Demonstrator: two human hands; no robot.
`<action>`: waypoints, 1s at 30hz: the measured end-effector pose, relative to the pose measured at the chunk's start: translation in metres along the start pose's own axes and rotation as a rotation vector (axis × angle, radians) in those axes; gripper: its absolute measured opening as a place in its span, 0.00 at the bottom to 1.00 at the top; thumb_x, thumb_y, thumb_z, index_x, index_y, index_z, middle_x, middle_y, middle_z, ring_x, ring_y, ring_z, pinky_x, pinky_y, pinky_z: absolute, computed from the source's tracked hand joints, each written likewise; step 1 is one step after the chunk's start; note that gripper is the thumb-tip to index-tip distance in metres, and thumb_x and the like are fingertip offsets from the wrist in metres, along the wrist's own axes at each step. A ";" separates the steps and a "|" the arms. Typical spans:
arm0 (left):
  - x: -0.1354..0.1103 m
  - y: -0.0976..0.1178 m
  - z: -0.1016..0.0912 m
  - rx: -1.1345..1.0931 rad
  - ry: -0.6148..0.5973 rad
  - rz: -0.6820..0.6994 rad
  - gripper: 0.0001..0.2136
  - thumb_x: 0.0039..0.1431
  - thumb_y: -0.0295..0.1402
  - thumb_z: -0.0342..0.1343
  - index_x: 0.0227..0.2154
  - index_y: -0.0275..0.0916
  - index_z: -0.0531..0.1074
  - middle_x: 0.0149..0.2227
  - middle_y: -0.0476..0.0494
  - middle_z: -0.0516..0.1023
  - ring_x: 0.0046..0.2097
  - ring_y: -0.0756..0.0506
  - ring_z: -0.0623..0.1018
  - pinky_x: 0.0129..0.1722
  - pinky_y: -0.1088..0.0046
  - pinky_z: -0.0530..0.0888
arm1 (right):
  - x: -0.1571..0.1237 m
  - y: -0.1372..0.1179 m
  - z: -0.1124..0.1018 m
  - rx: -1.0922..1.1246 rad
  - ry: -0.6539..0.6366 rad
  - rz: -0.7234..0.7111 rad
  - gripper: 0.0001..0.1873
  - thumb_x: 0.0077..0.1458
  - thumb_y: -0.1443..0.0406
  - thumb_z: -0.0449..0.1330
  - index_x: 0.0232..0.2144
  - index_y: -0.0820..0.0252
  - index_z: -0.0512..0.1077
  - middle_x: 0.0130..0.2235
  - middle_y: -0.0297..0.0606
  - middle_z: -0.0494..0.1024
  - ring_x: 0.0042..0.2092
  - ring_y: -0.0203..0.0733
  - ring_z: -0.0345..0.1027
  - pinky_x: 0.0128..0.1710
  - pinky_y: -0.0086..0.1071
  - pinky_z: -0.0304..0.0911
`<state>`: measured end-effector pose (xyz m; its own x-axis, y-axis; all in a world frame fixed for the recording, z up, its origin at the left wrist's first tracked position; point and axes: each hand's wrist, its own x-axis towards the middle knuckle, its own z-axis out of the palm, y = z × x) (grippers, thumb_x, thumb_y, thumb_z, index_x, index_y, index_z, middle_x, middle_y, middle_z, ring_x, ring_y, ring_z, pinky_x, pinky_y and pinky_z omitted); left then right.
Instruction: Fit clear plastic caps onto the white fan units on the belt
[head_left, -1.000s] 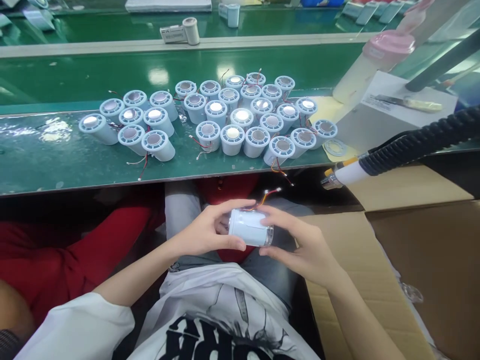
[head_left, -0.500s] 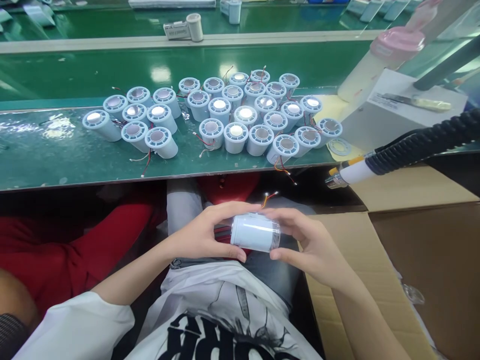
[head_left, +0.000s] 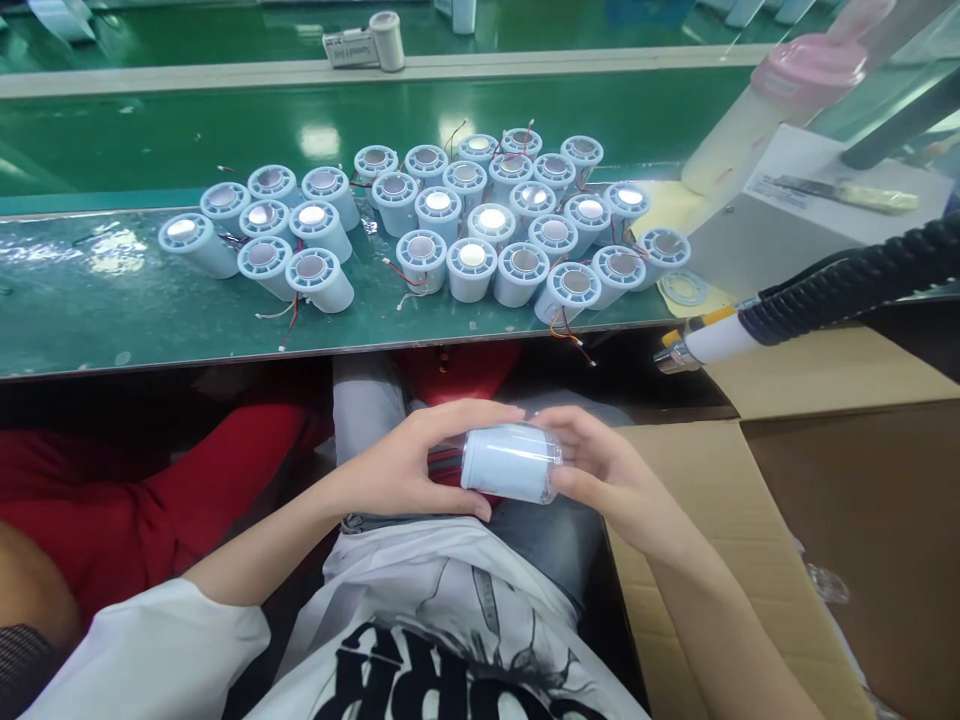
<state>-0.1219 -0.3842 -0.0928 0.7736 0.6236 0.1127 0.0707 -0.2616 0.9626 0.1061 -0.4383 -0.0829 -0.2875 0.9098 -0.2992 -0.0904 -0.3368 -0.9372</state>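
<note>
Above my lap lies a light blue cylinder (head_left: 504,463) on its side, wrapped in clear plastic film that sticks out past its right end. My left hand (head_left: 420,462) grips the cylinder around its left end, fingers over the far side and thumb along the near edge. On the right end, my right hand (head_left: 609,470) pinches the clear film, with its thumb at the near side and fingers behind. Similar light blue cylinders (head_left: 522,275) with thin coloured wires stand in groups on the green bench ahead.
An open cardboard box (head_left: 694,560) stands at my right. Above it hangs a black ribbed hose (head_left: 847,280) with a metal tip, beside a grey box (head_left: 757,230) and a pink-topped bottle (head_left: 806,75). A person's red-clad leg (head_left: 217,490) is at the left.
My right hand has moved its thumb up onto the film's right end. The wires that stuck up behind the cylinder no longer show. My left hand keeps its hold.
</note>
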 end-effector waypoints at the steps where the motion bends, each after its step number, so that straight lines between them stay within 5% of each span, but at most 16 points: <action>1: 0.000 0.000 0.000 0.003 -0.001 0.003 0.39 0.42 0.30 0.69 0.59 0.47 0.61 0.59 0.39 0.68 0.59 0.39 0.68 0.58 0.61 0.66 | 0.001 0.000 0.000 0.013 0.005 0.010 0.19 0.49 0.58 0.66 0.42 0.57 0.67 0.37 0.36 0.74 0.34 0.33 0.69 0.32 0.24 0.68; 9: 0.000 -0.002 -0.002 0.027 -0.007 0.051 0.39 0.42 0.30 0.68 0.59 0.49 0.61 0.60 0.40 0.67 0.60 0.38 0.67 0.60 0.59 0.63 | 0.007 0.011 0.005 0.183 -0.016 0.138 0.21 0.50 0.51 0.62 0.37 0.59 0.64 0.30 0.33 0.72 0.27 0.35 0.69 0.23 0.29 0.70; 20: 0.001 -0.010 -0.002 -0.066 -0.017 0.070 0.38 0.42 0.29 0.68 0.58 0.50 0.62 0.60 0.39 0.65 0.61 0.37 0.66 0.57 0.59 0.67 | 0.011 0.008 0.014 0.303 -0.061 0.380 0.28 0.47 0.41 0.57 0.35 0.59 0.63 0.19 0.33 0.73 0.19 0.36 0.69 0.14 0.21 0.61; 25: 0.001 -0.009 0.001 -0.087 -0.016 0.049 0.36 0.43 0.27 0.68 0.57 0.52 0.63 0.59 0.41 0.65 0.61 0.38 0.65 0.58 0.60 0.66 | 0.010 0.005 0.013 0.340 -0.154 0.505 0.33 0.54 0.40 0.46 0.25 0.64 0.68 0.18 0.38 0.72 0.16 0.28 0.63 0.12 0.16 0.56; 27: 0.001 -0.005 0.003 -0.121 -0.004 0.004 0.34 0.45 0.26 0.66 0.56 0.52 0.63 0.58 0.42 0.66 0.60 0.39 0.66 0.56 0.63 0.68 | 0.009 0.006 0.013 0.301 -0.214 0.488 0.37 0.57 0.40 0.39 0.24 0.64 0.69 0.18 0.37 0.70 0.15 0.28 0.62 0.11 0.16 0.54; 30: 0.000 0.002 0.006 -0.213 0.040 -0.123 0.30 0.49 0.28 0.64 0.56 0.50 0.63 0.56 0.42 0.67 0.55 0.42 0.71 0.51 0.67 0.72 | 0.005 0.011 0.013 0.047 -0.168 0.199 0.39 0.59 0.40 0.34 0.37 0.65 0.71 0.26 0.43 0.76 0.19 0.35 0.68 0.12 0.23 0.61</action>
<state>-0.1180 -0.3898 -0.0923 0.7415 0.6709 -0.0029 0.0252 -0.0235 0.9994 0.0913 -0.4403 -0.0926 -0.4578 0.7730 -0.4392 -0.0593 -0.5195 -0.8524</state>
